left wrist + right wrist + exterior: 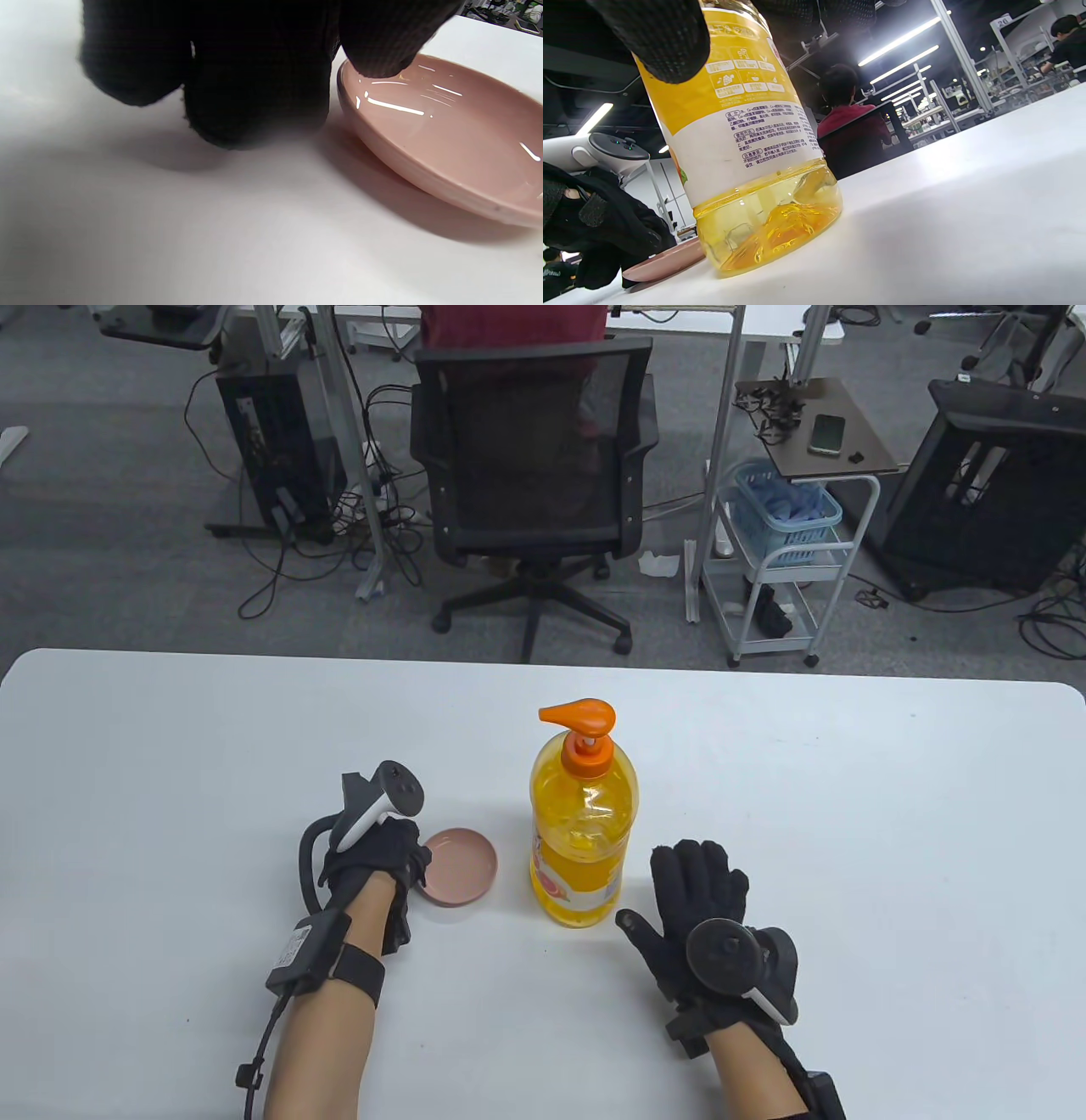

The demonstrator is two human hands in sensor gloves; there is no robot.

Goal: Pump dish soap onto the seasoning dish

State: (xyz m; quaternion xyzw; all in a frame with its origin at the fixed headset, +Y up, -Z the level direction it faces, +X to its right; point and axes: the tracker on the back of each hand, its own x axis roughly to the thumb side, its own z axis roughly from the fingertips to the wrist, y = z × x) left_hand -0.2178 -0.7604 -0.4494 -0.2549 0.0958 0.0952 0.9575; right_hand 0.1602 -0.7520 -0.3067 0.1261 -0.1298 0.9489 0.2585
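The dish soap bottle, clear with yellow soap and an orange pump, stands upright at the table's middle; it also fills the right wrist view. The pink seasoning dish lies just left of the bottle, not under the spout. My left hand curls down at the dish's left rim. In the left wrist view one fingertip sits over the rim of the dish, the others beside it on the table. My right hand lies open with fingers spread, just right of the bottle, not touching it.
The white table reaches well past both hands. A black office chair and a white cart stand beyond the far edge.
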